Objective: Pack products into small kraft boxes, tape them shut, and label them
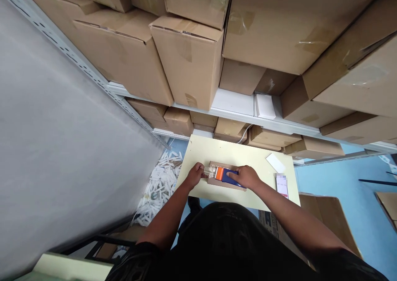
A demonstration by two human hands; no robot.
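Note:
A small flat cardboard box [217,181] lies on a pale yellow table [235,153]. On top of the box rests a blue and orange tape dispenser [226,175]. My right hand [246,176] is closed over the dispenser's blue body. My left hand [196,174] presses on the box's left end, with its fingers curled at a strip of clear tape [208,171] drawn out from the dispenser.
A phone [281,185] and a white card [275,163] lie at the table's right side. Shelves stacked with cardboard boxes [189,62] rise behind. A heap of small white pieces [161,182] covers the floor at left, beside a grey wall [56,148]. Blue floor [341,182] at right.

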